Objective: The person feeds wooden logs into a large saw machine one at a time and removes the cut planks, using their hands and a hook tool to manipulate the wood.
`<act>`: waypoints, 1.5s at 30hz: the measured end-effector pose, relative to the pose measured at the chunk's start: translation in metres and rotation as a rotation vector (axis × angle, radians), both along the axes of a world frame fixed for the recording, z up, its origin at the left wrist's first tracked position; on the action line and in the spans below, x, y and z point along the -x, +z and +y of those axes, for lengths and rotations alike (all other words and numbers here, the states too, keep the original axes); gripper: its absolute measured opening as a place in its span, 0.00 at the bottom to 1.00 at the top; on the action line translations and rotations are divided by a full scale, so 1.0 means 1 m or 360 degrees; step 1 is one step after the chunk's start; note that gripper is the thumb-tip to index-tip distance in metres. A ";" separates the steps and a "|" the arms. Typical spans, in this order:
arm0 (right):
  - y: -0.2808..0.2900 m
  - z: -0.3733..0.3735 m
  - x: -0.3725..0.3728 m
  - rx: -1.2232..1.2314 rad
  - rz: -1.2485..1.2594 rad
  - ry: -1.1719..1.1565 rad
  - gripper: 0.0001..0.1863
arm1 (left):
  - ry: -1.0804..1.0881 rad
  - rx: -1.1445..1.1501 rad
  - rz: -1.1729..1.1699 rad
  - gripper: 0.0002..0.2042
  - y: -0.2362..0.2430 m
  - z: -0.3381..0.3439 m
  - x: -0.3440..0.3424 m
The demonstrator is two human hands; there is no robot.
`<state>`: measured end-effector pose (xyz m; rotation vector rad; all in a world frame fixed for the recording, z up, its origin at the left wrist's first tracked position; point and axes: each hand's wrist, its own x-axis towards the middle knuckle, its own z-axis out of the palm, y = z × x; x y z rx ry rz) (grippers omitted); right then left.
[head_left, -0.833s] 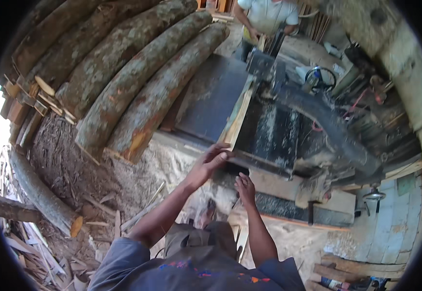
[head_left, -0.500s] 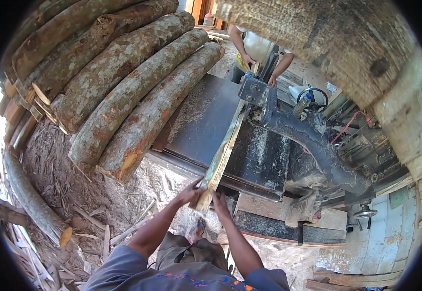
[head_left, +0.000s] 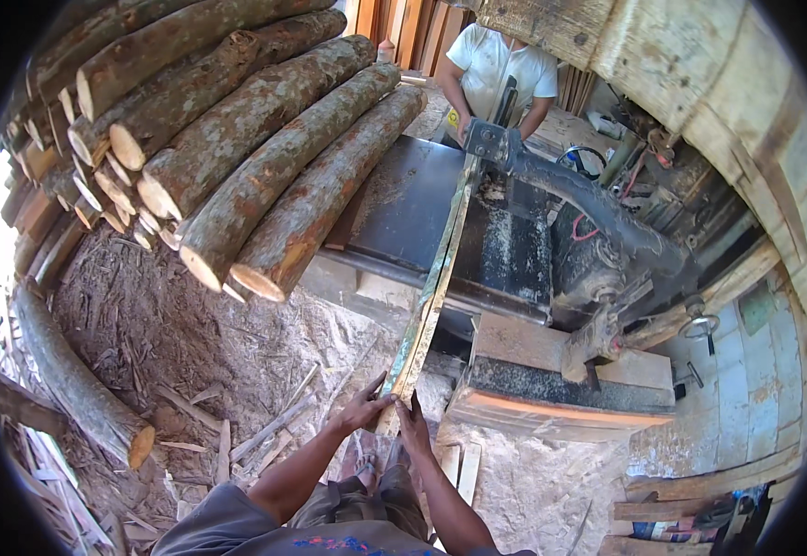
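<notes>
A long narrow wooden plank (head_left: 428,304) with a greenish side stretches from my hands up to the saw's dark guide head (head_left: 489,144). A dark line runs lengthwise along its upper face. My left hand (head_left: 364,408) grips the near end from the left side. On the opposite side, my right hand (head_left: 411,428) is closed on the same end. Both hands are in front of the near edge of the saw table, above my legs. The plank's far part lies on the dark metal table (head_left: 402,199); its far end is hidden by the guide head.
Thick bark-covered logs (head_left: 283,157) are stacked at the left, their ends close to the table. Behind the saw stands a person in a white shirt (head_left: 505,79). A curved machine arm (head_left: 598,199) and a sawdust-covered block (head_left: 561,375) occupy the right. Offcuts (head_left: 274,431) litter the floor.
My hands have drawn the plank toward me, away from the saw table. The view has shifted, so more of the person behind the saw shows.
</notes>
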<state>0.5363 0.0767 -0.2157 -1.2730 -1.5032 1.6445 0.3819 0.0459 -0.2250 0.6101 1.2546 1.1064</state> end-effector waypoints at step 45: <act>0.009 -0.479 -0.217 -0.0280 -0.1691 -0.0455 0.65 | 0.0524 -0.0506 -0.0470 0.32 -0.050 0.055 0.013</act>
